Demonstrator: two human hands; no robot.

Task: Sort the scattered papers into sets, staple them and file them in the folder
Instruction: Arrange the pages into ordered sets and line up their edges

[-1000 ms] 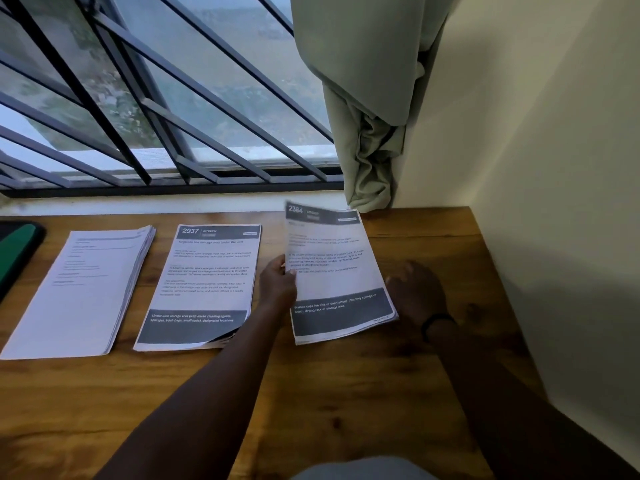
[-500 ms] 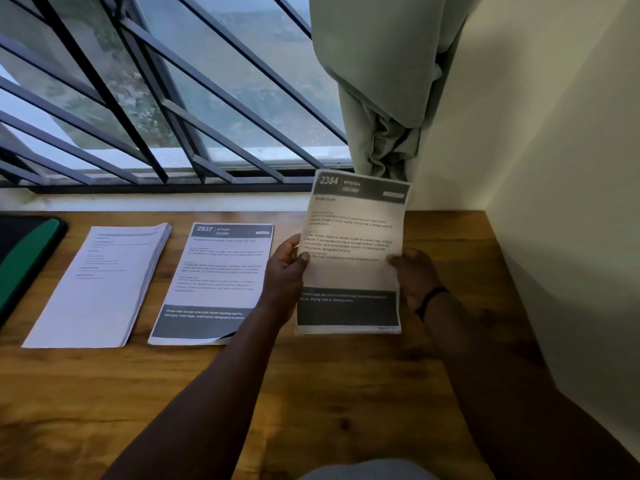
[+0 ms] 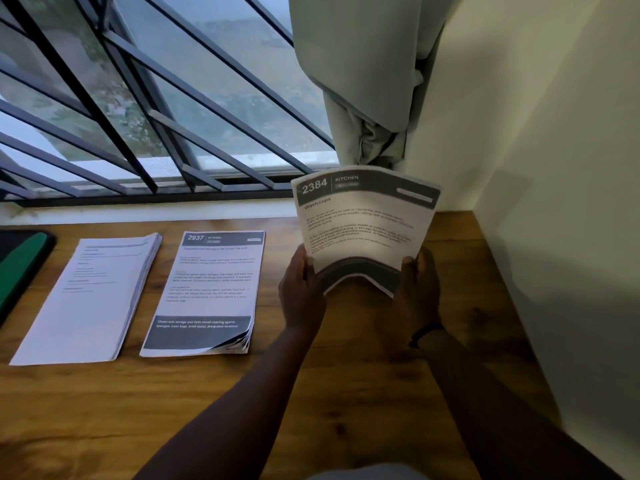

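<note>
A set of papers headed "2384 KITCHEN" [image 3: 363,223] stands nearly upright above the wooden table [image 3: 242,403], bowed at its lower edge. My left hand [image 3: 300,292] grips its lower left side and my right hand [image 3: 417,289] grips its lower right side. A second set headed "2937 KITCHEN" [image 3: 207,292] lies flat on the table to the left, its lower right corner curled. Further left lies a thick stack of plain printed sheets [image 3: 93,296]. A dark folder with a green band [image 3: 20,261] shows at the left edge, cut off by the frame.
A barred window [image 3: 145,98] runs along the back of the table. A pale curtain [image 3: 363,81] hangs at the back right, just behind the held papers. A cream wall [image 3: 554,202] bounds the table's right side.
Both hands lifted the 2384 set off the table and tipped it upright, raising it toward the curtain. The paper's lower edge now bows. The other two stacks stayed put.
</note>
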